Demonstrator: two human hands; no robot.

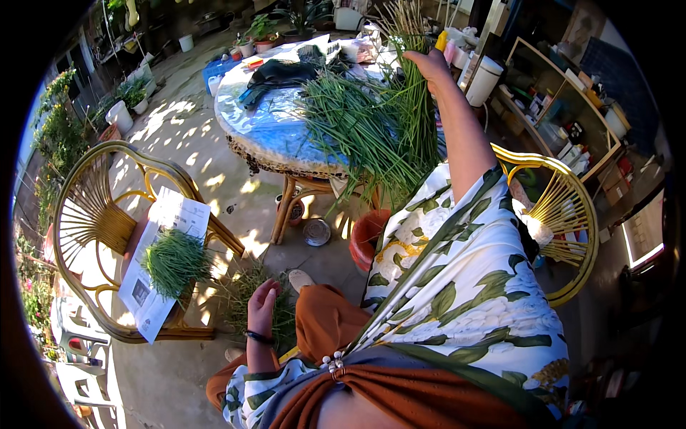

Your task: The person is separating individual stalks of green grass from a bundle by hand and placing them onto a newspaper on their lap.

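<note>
My right hand (429, 65) reaches out over the round table's right side, closed around the upper part of an upright bundle of long green stalks (420, 112) with pale, brownish ends. Beside that bundle, a loose heap of the same grass-like greens (348, 123) spreads over the table (236, 131) and hangs past its near edge. My left hand (263, 297) hovers low above scattered stalks on the ground, its fingers loosely curled and holding nothing visible. To its left, a bunch of trimmed greens (176, 263) rests on a newspaper (187, 214) laid over a rattan chair's seat.
The rattan chair (96, 214) stands at left, another (587, 230) at right. A red bucket (364, 241) sits by my knees, near a round metal tin (317, 233) under the table. Dark netting or cloth (281, 73) lies on the tabletop. Shelves (568, 107) stand at right.
</note>
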